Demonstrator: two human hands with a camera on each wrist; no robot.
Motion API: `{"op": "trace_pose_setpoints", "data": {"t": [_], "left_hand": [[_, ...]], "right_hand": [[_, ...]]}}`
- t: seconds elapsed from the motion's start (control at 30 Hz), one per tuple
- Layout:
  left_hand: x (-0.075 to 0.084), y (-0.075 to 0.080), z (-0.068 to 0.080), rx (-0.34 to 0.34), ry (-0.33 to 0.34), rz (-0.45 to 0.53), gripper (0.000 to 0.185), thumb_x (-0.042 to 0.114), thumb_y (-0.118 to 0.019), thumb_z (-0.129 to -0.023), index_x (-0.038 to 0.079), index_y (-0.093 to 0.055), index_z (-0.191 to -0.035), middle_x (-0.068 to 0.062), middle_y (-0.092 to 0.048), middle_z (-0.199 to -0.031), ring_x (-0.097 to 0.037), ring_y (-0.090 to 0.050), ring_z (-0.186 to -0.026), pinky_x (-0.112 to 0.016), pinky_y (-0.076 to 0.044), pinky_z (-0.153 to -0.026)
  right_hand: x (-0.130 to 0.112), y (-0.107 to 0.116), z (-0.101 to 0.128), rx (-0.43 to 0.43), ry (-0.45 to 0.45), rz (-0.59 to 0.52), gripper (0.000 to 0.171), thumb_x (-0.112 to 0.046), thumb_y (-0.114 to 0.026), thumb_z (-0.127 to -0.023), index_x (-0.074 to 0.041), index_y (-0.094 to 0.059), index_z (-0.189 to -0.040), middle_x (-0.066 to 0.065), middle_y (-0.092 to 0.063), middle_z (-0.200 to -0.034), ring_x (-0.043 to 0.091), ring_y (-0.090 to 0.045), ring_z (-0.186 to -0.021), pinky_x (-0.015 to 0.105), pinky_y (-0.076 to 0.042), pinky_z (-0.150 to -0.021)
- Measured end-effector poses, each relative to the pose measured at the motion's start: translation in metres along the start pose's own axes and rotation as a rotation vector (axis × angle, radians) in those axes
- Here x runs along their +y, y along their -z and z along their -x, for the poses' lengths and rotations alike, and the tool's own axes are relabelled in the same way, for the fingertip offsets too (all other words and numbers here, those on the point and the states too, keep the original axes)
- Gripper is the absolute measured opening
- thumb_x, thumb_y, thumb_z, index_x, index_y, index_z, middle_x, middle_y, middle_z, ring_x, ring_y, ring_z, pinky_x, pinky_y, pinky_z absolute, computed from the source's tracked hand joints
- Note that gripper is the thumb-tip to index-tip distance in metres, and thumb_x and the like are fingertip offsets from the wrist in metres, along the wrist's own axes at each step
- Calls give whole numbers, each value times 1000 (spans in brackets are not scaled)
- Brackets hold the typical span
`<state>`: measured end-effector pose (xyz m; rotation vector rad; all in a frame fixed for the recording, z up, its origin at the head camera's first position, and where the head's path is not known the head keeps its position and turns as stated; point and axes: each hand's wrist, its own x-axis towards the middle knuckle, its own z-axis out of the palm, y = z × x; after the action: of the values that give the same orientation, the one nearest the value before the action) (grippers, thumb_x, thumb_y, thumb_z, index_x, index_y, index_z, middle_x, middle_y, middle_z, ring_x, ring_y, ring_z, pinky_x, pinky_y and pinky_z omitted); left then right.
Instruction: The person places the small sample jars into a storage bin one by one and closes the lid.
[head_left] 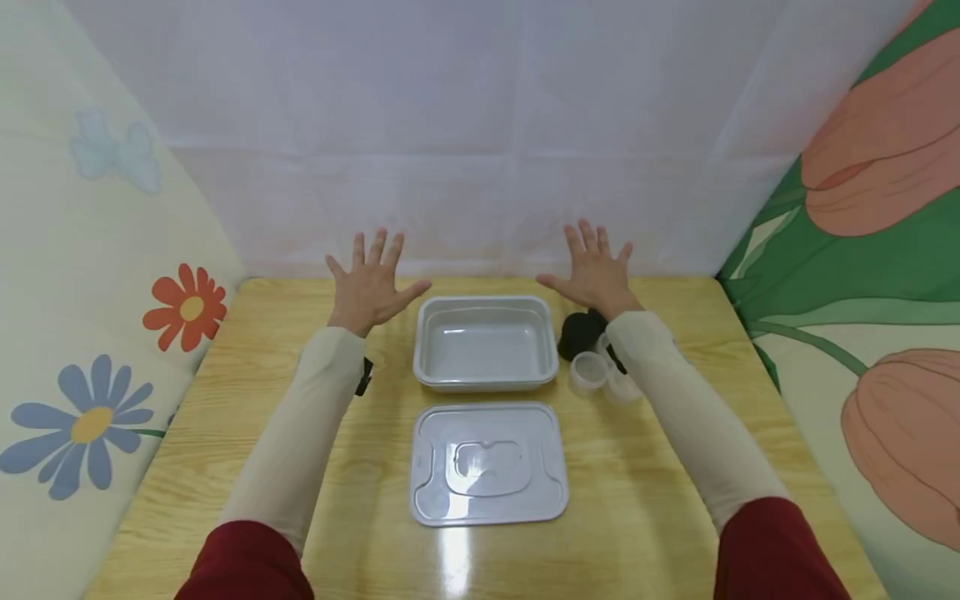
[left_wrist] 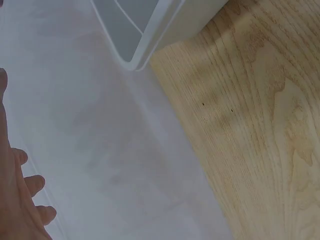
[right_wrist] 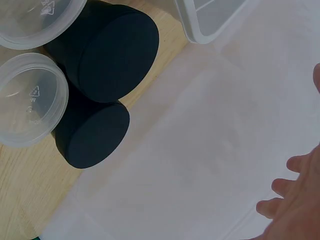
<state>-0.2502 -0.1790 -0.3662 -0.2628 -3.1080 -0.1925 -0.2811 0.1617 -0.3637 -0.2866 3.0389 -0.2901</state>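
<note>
Nearest, a pale lid lay flat on the desk. It was shiny, with a shape pressed into its middle. It looked light and a bit bendy, and I guessed it might slide on the smooth wood. The best place to hold it seemed to be two edges across from each other, with no pushing on the middle.

Just past the lid sat the white box, upright, with its top uncovered. Its walls looked stiff but thin, so it was likely light too. The rim stuck out a little, so the two short ends seemed good places to hold.

To the right of the box, by the right arm, were two clear cups and two black round things. The arm hid part of them from above. The clear cups looked thin and easy to squash, so a soft hold round the sides seemed best. What the black things were made of, I could not tell.

Farther off were the left hand and the right hand, one toward each side of the box. Both held nothing. Their fingers were straight and spread wide apart. Behind them hung a white sheet.
</note>
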Motion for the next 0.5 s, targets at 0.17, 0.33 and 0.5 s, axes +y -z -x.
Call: {"op": "trace_pose_setpoints", "data": {"t": [0.17, 0.33, 0.5], "left_hand": [[-1, -4, 1, 2, -5, 18, 91, 69, -39, -88, 16, -6, -154, -14, -5, -160, -44, -1, -144, -79, -7, -102], [-2, -9, 2, 31, -17, 91, 89, 66, -39, -91, 11, -9, -154, -20, -10, -158, -45, -11, -143, -74, -19, -104], [-3, -18, 6, 63, -16, 290, 80, 56, -38, -96, 2, -14, -151, -29, -19, -152, -48, -25, -137, -66, -32, -102]], "right_hand": [[2, 0, 3, 3, 3, -3, 100, -71, -47, -84, -15, -2, -154, 12, 3, -161, 39, 3, -146, 73, 2, -107], [5, -3, 8, -10, 3, -9, 100, -69, -48, -84, -16, 0, -154, 12, 3, -161, 40, 1, -146, 73, 1, -108], [10, -4, 15, 6, 19, -49, 101, -64, -56, -83, -15, -3, -154, 13, -2, -160, 40, -3, -145, 72, -2, -108]]}}
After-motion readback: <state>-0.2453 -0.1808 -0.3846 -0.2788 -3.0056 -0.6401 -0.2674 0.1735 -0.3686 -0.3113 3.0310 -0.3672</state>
